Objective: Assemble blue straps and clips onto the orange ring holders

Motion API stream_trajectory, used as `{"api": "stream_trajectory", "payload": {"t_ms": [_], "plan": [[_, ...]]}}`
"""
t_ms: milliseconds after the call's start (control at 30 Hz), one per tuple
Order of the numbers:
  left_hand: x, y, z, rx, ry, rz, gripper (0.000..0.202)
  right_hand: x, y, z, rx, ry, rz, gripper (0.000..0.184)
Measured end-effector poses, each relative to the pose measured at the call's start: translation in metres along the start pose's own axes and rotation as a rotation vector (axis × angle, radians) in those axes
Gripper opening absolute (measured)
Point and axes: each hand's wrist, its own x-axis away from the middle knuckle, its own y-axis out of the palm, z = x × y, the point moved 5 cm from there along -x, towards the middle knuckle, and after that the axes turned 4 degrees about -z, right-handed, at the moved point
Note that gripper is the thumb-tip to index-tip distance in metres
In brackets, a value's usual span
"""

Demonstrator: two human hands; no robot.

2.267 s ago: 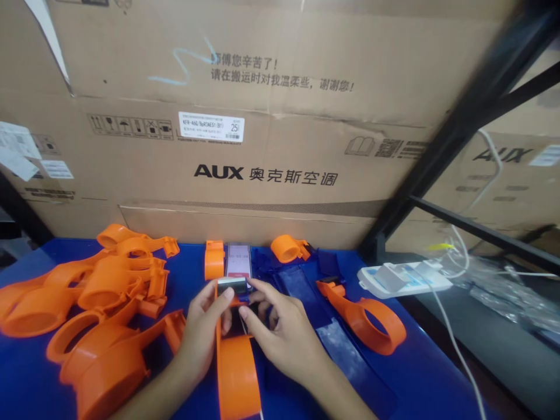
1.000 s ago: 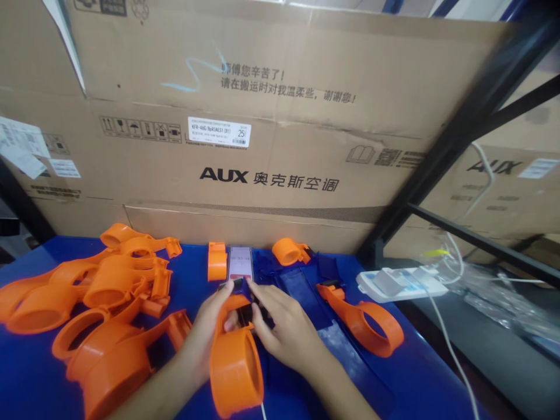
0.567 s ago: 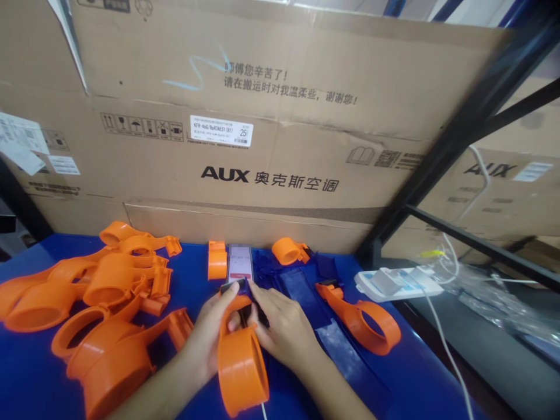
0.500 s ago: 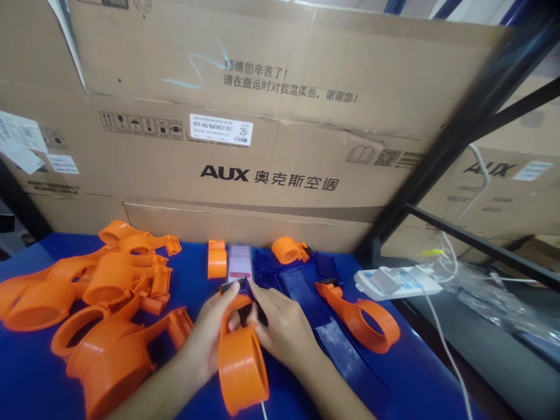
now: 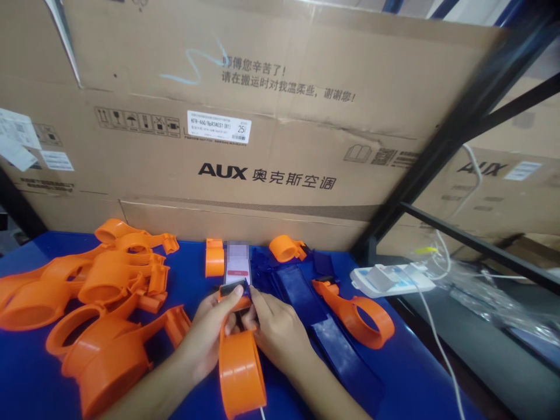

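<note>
An orange plastic tape dispenser point(image 5: 242, 373) hangs from my hands, ring downward and head end up. My left hand point(image 5: 205, 329) is closed around its head, thumb pressed on a black piece point(image 5: 231, 287) there. The fingers of my right hand point(image 5: 282, 332) are bent against the head's right side, by a small dark blue bit point(image 5: 247, 290); my fingers hide most of what they touch. Just beyond stands a phone point(image 5: 237, 265) with a lit screen. Dark blue plastic strips point(image 5: 336, 344) lie to the right of my right hand.
Several orange dispensers point(image 5: 109, 361) are heaped on the blue table point(image 5: 26, 373) at left. Others lie behind and at right, one a loop-shaped dispenser point(image 5: 367, 321). A white power strip point(image 5: 389, 279) with cables sits by the black rack post point(image 5: 437, 151). A large carton point(image 5: 262, 146) walls the back.
The dispenser's head has tilted, showing more of its orange and black top. My right index finger has shifted slightly down from the tip. The whole view has moved a little.
</note>
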Motion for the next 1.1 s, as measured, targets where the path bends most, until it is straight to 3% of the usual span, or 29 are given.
{"api": "stream_trajectory", "payload": {"t_ms": [367,533,700,833,1100], "plan": [[0.003,0.0,0.003,-0.023,-0.029,0.014,0.04,0.002,-0.001,-0.001,-0.036,0.0,-0.001,0.038],[0.008,0.004,0.017,-0.063,0.065,0.054,0.039,-0.009,-0.017,0.007,-0.256,-0.037,-0.008,0.04],[0.005,0.003,0.018,-0.154,0.152,0.055,0.04,-0.012,-0.023,0.013,-0.417,0.01,0.006,0.048],[0.005,0.001,0.014,-0.195,0.191,0.06,0.039,-0.008,-0.021,0.011,-0.427,0.049,0.048,0.043],[0.003,0.002,0.012,-0.238,0.162,0.008,0.036,-0.009,-0.021,0.007,-0.357,-0.032,0.03,0.034]]}}
